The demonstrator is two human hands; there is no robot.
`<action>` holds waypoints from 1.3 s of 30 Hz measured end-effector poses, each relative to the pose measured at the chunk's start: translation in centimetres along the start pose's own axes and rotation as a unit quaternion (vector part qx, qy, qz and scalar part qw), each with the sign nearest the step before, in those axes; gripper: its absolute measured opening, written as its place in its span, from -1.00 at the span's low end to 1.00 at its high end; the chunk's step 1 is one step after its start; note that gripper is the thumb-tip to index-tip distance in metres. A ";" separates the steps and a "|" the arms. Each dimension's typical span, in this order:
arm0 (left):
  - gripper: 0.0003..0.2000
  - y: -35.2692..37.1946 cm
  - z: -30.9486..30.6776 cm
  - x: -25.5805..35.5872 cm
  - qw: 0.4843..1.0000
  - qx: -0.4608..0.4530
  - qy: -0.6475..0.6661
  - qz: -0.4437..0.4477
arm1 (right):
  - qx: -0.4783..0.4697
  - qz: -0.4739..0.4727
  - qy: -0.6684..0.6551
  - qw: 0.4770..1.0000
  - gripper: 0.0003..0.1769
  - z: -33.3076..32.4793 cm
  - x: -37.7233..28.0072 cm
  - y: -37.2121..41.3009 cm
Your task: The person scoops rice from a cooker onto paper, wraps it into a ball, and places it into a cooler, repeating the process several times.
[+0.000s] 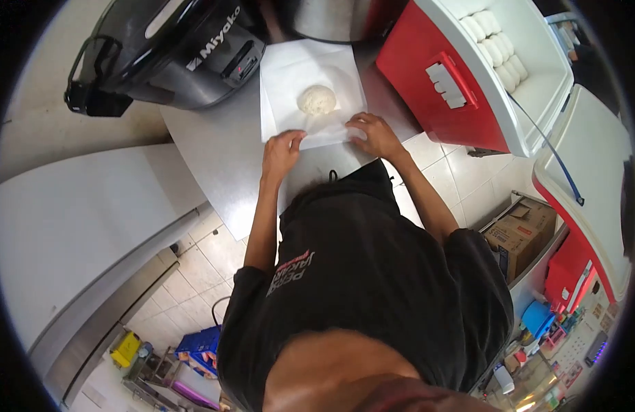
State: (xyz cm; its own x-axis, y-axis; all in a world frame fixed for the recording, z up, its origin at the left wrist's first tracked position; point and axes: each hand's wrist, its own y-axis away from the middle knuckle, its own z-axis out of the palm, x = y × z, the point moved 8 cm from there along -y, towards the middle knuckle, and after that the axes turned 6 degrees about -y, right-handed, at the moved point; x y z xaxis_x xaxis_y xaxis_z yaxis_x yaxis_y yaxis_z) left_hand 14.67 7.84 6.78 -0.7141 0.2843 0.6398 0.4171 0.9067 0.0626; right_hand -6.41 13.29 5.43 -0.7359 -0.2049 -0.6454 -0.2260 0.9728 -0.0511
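Observation:
A round mound of white rice (317,100) lies on white paper sheets (280,75) on the steel table. At the sheet's near left corner, my left hand (283,152) pinches the paper edge between thumb and fingers. My right hand (374,134) grips the near right part of the same edge, its fingers bent over the paper. Both hands are on the near side of the rice and do not touch it. The near edge of the top sheet is slightly raised between them.
A black Miyako rice cooker (214,65) stands at the back left, and a dark pot (338,17) behind the paper. To the right, an open red cooler (441,75) holds several white wrapped bundles (494,48). The steel table (214,147) ends near my body.

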 end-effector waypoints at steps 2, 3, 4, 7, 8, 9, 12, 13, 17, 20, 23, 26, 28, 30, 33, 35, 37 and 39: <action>-0.83 0.0 -0.7 -0.3 0.997 0.044 0.054 0.022 | 0.007 0.004 0.000 1.000 -0.67 0.2 0.9 -0.5; -0.83 0.1 -0.9 -0.7 0.995 0.060 0.072 0.018 | 0.026 0.026 -0.027 0.999 -0.64 0.0 1.3 -0.6; -0.83 0.4 -0.7 -0.8 0.995 0.061 0.073 0.014 | 0.046 0.048 -0.053 0.996 -0.62 -0.4 1.6 -0.4; -0.83 0.2 -1.7 -0.5 0.992 0.103 0.075 0.006 | 0.078 -0.019 -0.014 0.997 -0.41 -2.4 -3.9 -1.0; -0.83 0.2 -1.7 -0.2 0.991 0.106 0.076 0.006 | 0.094 -0.050 -0.015 0.994 -0.34 -2.9 -5.9 -1.1; -0.83 0.2 -1.6 0.1 0.991 0.108 0.076 0.007 | 0.072 -0.029 0.000 0.997 -0.26 -1.4 -5.4 -1.2; -0.82 0.1 -1.7 0.5 0.988 0.125 0.081 0.026 | 0.133 0.034 0.052 0.989 -0.35 0.2 -2.3 -1.4; -0.82 0.0 -1.6 0.1 0.988 0.129 0.082 0.023 | 0.130 0.031 0.053 0.990 -0.35 0.9 -1.0 -1.4; -0.78 0.4 -0.6 -0.5 0.993 0.110 0.015 0.040 | 0.197 0.012 0.060 0.978 -0.48 -0.2 0.3 -0.3; -0.75 0.6 0.6 -1.1 0.997 0.060 0.008 0.046 | 0.155 -0.002 0.051 0.987 -0.52 0.0 0.8 0.1; -0.76 1.1 1.1 -2.1 0.999 0.016 -0.006 0.050 | 0.115 -0.033 0.037 0.992 -0.58 0.3 2.0 0.6; -0.80 2.2 0.7 -2.3 0.996 0.015 0.084 0.012 | 0.144 -0.051 -0.037 0.988 -0.73 -0.6 1.4 1.3; -0.81 2.2 0.3 -2.3 0.984 0.015 0.176 -0.026 | 0.173 -0.036 -0.101 0.979 -0.82 -1.7 0.6 1.3; -0.85 1.9 -0.5 -3.0 0.968 0.093 0.216 -0.093 | 0.154 0.211 -0.217 0.941 -0.79 -0.9 3.3 1.4; -0.86 0.4 0.2 -4.1 0.967 0.150 0.128 -0.164 | 0.221 0.157 -0.211 0.939 -0.64 -0.6 3.2 -1.0; -0.85 -0.9 0.6 -4.4 0.974 0.180 0.060 -0.128 | 0.231 0.165 -0.134 0.949 -0.62 -0.8 3.5 -2.6; -0.85 -1.8 0.9 -4.6 0.974 0.208 -0.009 -0.088 | 0.243 0.172 -0.055 0.953 -0.60 -1.2 4.0 -3.2; -0.84 -2.6 3.0 -5.4 0.979 0.088 -0.150 -0.107 | 0.120 0.174 0.036 0.977 -0.64 1.0 4.6 -3.7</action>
State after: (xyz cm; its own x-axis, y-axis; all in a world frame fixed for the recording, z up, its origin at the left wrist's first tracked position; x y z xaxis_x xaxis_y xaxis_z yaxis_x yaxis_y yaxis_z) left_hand 15.73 4.92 0.87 -0.9186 0.1370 0.3707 0.1553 0.9877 0.0199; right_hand -8.32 8.89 1.84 -0.7866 0.1435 -0.6006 0.1953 0.9805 -0.0216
